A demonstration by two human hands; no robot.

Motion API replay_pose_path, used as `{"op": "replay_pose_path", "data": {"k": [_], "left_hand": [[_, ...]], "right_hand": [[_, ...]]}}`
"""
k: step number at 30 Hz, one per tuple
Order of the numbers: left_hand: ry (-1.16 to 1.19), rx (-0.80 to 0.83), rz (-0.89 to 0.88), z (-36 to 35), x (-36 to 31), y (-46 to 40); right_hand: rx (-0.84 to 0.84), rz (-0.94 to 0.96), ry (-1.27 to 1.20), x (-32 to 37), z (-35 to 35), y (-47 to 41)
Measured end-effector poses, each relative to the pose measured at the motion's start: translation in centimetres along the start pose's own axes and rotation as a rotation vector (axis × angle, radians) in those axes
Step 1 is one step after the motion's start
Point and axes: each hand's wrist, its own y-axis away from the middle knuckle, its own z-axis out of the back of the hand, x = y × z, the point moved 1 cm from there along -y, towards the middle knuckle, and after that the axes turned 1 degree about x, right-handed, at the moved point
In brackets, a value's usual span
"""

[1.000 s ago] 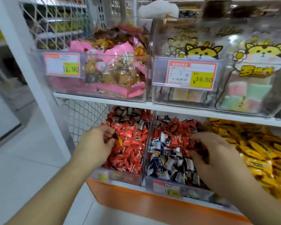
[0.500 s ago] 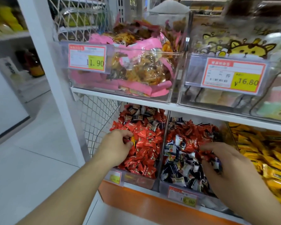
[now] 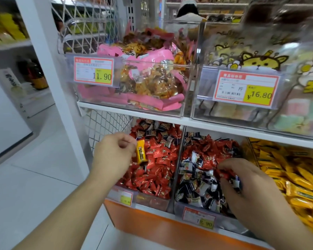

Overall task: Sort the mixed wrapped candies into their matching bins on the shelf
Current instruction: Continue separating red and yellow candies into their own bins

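Candy shelf (image 3: 224,129), lower row: both hands in the bins.

Upper clear bins carry price tags "11.90" (image 3: 94,71) and "16.80" (image 3: 246,88); the middle lower bin's tag (image 3: 199,217) reads "19.90", blurred. Yellow-candy bin (image 3: 287,170) far right. Right hand (image 3: 251,188) lies in the mixed red and dark-blue bin (image 3: 197,206), grip curled round several wrapped candies (image 3: 234,181). Left hand (image 3: 112,156) over the red-candy bin (image 3: 152,201), grip pinching one yellow candy (image 3: 141,151), long axis upright, slightly tilted; print unreadable.
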Motion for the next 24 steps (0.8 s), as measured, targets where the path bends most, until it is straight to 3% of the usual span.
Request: {"op": "replay_pose_path", "data": {"k": [5,13,16,20,24], "left_hand": [[0.264,-0.011,0.061,0.4,-3.7,2.2],[0.467,0.376,0.217,-5.6,-7.7,8.2],[0.426,0.462,0.183,-7.5,-8.6,9.8],[0.175,0.441,-0.048,-7.8,-9.1,10.1],[0.043,0.412,-0.115,-6.3,-8.1,8.6]], "right_hand": [[0.01,0.016,-0.023,0.5,0.2,0.2],[0.103,-0.014,-0.08,2.0,0.9,1.0],[0.022,0.021,-0.012,1.5,0.8,1.1],[-0.103,-0.018,0.104,-0.7,1.8,0.9],[-0.215,-0.262,0.336,-5.7,5.1,-0.2]]}}
